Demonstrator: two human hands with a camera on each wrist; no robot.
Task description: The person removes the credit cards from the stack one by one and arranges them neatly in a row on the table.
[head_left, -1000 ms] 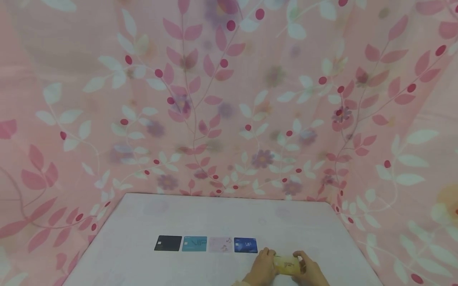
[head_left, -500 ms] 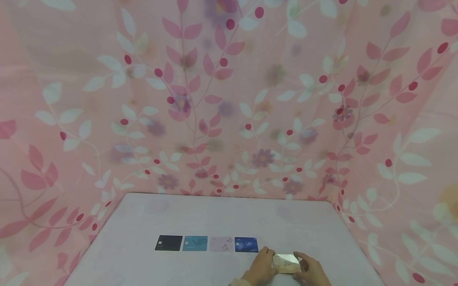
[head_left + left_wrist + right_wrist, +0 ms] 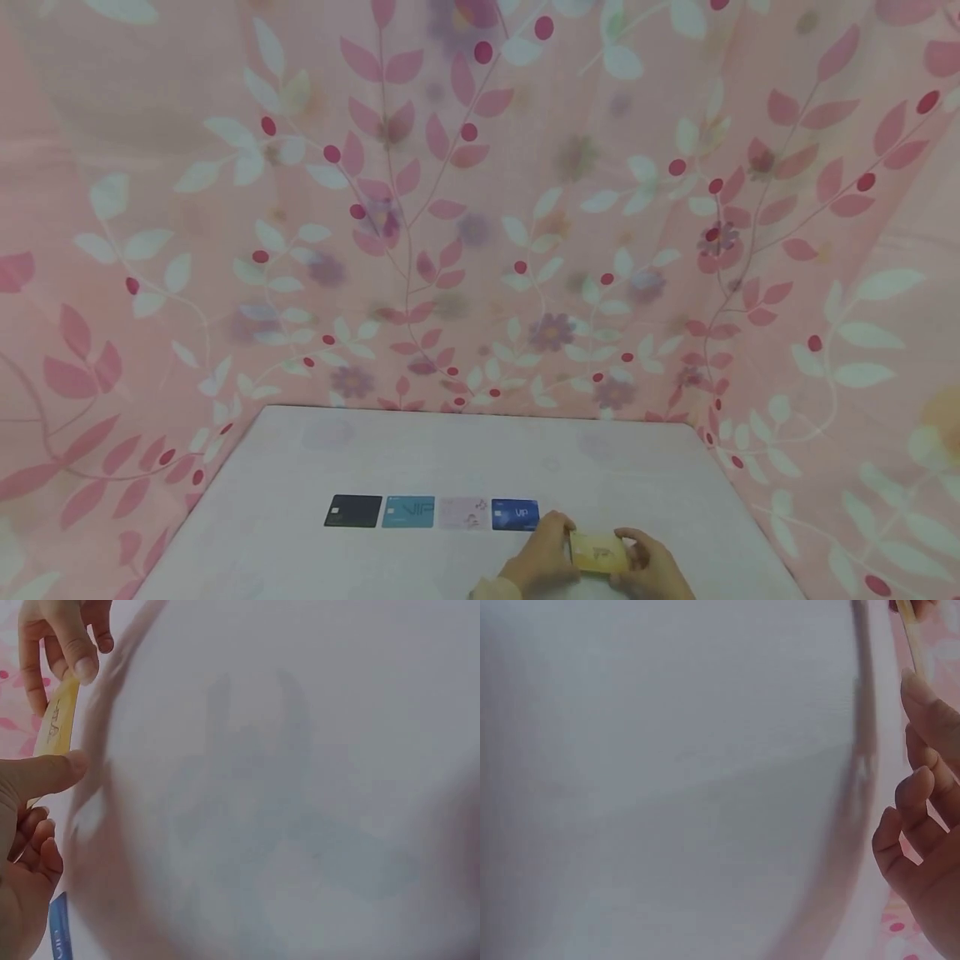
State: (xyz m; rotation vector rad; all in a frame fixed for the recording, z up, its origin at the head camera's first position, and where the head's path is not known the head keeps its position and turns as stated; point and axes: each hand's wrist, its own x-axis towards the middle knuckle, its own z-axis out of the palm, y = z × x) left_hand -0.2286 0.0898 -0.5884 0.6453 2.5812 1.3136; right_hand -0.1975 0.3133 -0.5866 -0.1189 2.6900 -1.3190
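A yellow card [image 3: 597,553] with a small dark print is held between both hands at the front right of the table in the head view. My left hand [image 3: 542,552] pinches its left end; in the left wrist view the thumb lies on the card's face [image 3: 58,724]. My right hand [image 3: 651,565] pinches the opposite end between thumb and fingers. In the right wrist view the card [image 3: 910,634] shows as a thin edge above the right thumb, with the other fingers loosely curled. The left hand's fingertips overlap the lower right corner of a blue VIP card [image 3: 514,513].
Left of the blue card, in one row, lie a pale pink floral card [image 3: 462,513], a teal VIP card [image 3: 408,512] and a black card [image 3: 352,511]. They rest on a white tabletop [image 3: 420,454]. Pink floral cloth [image 3: 480,208] hangs behind and at the sides.
The yellow card has tilted: it caught a bright, silvery glare half a second ago and looks yellow now. My left hand has shifted slightly up towards the blue card. The row of cards has not moved.
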